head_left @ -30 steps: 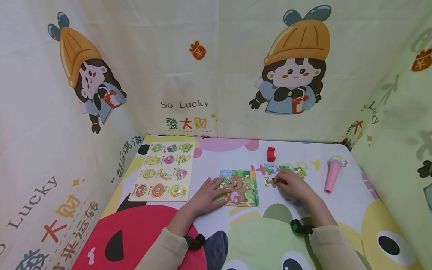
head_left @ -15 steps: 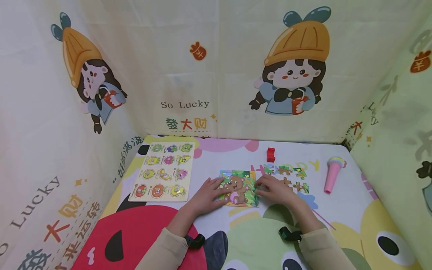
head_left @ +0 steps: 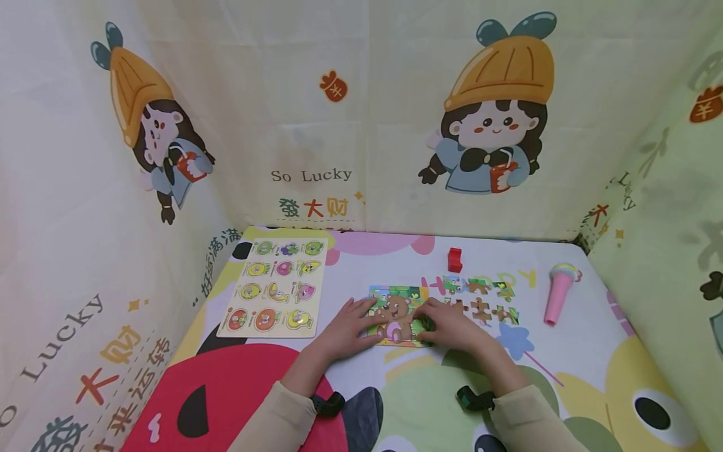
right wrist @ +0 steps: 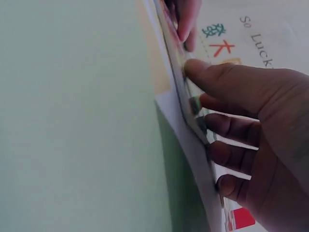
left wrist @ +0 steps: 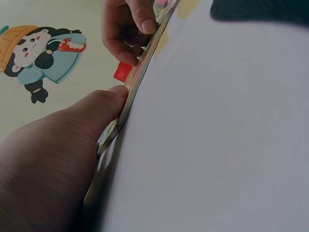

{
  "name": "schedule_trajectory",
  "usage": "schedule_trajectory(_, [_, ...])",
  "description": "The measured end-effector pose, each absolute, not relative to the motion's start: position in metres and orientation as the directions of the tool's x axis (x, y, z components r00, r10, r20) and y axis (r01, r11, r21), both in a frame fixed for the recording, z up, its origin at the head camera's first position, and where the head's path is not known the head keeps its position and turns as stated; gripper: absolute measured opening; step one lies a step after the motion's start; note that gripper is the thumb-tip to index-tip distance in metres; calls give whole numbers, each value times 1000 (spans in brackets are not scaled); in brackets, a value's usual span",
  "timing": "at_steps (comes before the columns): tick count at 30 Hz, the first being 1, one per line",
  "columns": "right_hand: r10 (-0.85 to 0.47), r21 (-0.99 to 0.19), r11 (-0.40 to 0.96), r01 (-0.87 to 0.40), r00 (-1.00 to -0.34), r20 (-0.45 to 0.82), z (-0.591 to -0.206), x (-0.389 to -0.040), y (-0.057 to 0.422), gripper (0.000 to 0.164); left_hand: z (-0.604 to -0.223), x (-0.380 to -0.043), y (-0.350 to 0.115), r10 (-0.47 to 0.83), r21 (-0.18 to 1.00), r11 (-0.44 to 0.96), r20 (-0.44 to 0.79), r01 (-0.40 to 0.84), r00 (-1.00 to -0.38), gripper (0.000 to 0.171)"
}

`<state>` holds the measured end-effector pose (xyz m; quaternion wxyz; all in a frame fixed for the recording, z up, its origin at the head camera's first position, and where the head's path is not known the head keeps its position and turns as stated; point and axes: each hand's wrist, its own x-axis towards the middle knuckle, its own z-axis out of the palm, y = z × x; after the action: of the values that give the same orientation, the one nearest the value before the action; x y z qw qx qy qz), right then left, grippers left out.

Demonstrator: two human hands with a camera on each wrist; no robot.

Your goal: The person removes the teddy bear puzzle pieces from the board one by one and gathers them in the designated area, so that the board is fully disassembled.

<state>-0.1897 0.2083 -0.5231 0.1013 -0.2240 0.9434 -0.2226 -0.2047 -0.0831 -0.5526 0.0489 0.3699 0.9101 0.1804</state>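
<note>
A square bear jigsaw puzzle (head_left: pixel 395 311) lies flat in the middle of the table. My left hand (head_left: pixel 351 326) rests on its left side with fingers extended; in the left wrist view the thumb (left wrist: pixel 108 99) lies along the board's near edge. My right hand (head_left: pixel 452 323) bends over the puzzle's right side, pinching a dark green puzzle piece (head_left: pixel 427 323) between thumb and fingertips. In the right wrist view a bit of green (right wrist: pixel 195 104) shows by the index fingertip. Right of the board lie several loose puzzle pieces (head_left: pixel 480 307) in two rows.
A fruit puzzle board (head_left: pixel 277 285) lies at the left. Behind the loose pieces stands a small red block (head_left: pixel 454 259). A pink toy microphone (head_left: pixel 559 294) is at the right. Printed cloth hangs behind and on both sides.
My right hand has moved left from the loose pieces to the bear puzzle's right side and now pinches a green piece there. The loose pieces are uncovered. My left hand stays put.
</note>
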Motion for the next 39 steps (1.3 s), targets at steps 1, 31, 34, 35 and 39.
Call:
schedule_trajectory(1, [-465, -466, 803, -372, -880, -100, -523, -189, 207, 34, -553, -205, -83, 690, 364, 663, 41, 654, -723, 48])
schedule_trajectory(31, [-414, -570, 778, -265, -898, -148, -521, -191, 205, 41, -557, -206, -82, 698, 343, 654, 70, 675, -712, 47])
schedule_trajectory(34, [-422, -566, 776, -278, -896, -138, -522, -191, 204, 40, -557, -206, -82, 715, 306, 647, 75, 699, -695, 45])
schedule_trajectory(35, [-423, -564, 777, -279, -896, -138, -522, -191, 204, 40, -557, -206, -82, 724, 285, 642, 79, 711, -685, 43])
schedule_trajectory(39, [-420, -562, 781, -272, -895, -151, -523, -191, 203, 39, -556, -204, -83, 744, 228, 632, 90, 741, -662, 38])
